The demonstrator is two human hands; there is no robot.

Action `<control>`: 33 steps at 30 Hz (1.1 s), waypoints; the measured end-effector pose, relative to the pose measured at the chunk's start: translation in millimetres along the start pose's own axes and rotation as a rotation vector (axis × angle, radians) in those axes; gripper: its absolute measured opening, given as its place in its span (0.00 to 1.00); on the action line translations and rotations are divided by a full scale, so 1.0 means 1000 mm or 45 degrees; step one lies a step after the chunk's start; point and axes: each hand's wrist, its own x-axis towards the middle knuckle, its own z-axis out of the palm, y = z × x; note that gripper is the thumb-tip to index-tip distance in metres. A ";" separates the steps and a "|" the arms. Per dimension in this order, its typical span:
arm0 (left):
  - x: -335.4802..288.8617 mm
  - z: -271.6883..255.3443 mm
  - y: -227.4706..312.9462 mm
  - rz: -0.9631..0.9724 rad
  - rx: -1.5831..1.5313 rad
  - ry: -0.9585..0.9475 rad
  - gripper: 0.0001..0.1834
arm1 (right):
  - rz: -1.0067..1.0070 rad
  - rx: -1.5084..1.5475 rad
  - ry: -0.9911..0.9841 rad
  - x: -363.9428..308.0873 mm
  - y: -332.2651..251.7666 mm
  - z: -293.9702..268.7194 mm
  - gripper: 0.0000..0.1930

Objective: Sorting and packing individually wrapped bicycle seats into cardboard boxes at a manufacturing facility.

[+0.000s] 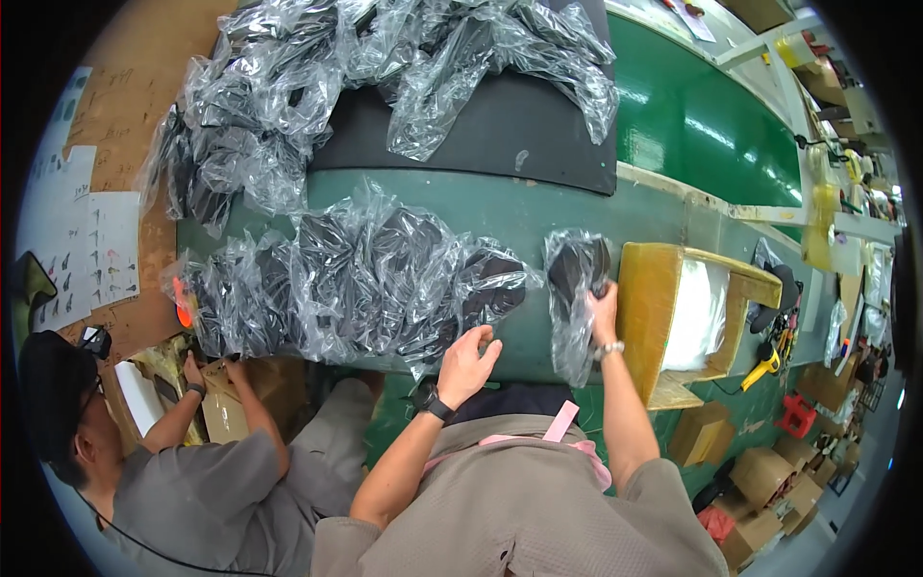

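My right hand (603, 315), with a beaded bracelet at the wrist, is closed on the right side of a bagged black item (575, 274), a rounded dark piece in a clear plastic bag. The bag's loose end (573, 356) hangs toward the table's near edge. My left hand (468, 365), below a black wristwatch, hovers by the near edge with its fingers loosely bent and the thumb apart, holding nothing. Just beyond it lies the end piece (490, 281) of a tightly packed row of similar bagged black items (356, 279) on the green table (524, 332).
A heap of bagged black items (260, 106) covers a dark board (567, 144) at the far side. Right of my right hand stands a yellow-brown box (646, 298) holding white plastic sheets. A co-worker (202, 481) works at the left by a carton. Cartons (764, 476) stand on the floor.
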 end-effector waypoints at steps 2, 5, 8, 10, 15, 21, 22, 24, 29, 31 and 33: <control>0.003 -0.003 0.002 0.132 0.163 0.088 0.21 | 0.060 -0.145 0.037 -0.023 0.015 0.000 0.25; 0.015 -0.007 0.010 0.375 0.424 0.191 0.23 | 0.081 -0.147 0.044 -0.046 0.030 -0.003 0.23; 0.032 -0.011 0.016 0.543 0.610 0.197 0.27 | 0.169 -0.118 0.105 -0.063 0.030 -0.007 0.21; 0.047 -0.008 0.004 0.628 0.774 0.141 0.32 | 0.147 -0.193 0.212 -0.072 0.035 -0.010 0.20; 0.071 0.002 -0.031 0.711 0.792 0.123 0.35 | 0.174 0.016 0.261 -0.057 0.002 -0.031 0.23; 0.073 -0.004 -0.035 0.665 0.759 0.080 0.34 | -0.231 0.305 -0.128 0.033 -0.202 0.051 0.24; 0.074 -0.006 -0.035 0.681 0.754 0.097 0.33 | -0.299 0.432 -0.275 0.061 -0.231 0.080 0.26; 0.072 -0.008 -0.038 0.682 0.786 0.116 0.33 | -0.269 0.471 -0.369 0.117 -0.283 0.140 0.32; 0.082 -0.015 -0.017 0.717 0.725 0.125 0.31 | 0.022 0.674 -0.219 0.250 -0.344 0.232 0.29; 0.081 -0.038 0.001 0.606 0.230 0.066 0.27 | 0.355 1.049 -0.373 0.257 -0.356 0.255 0.19; 0.106 -0.097 0.022 0.619 0.133 0.338 0.23 | 0.412 1.066 -0.354 0.260 -0.358 0.268 0.17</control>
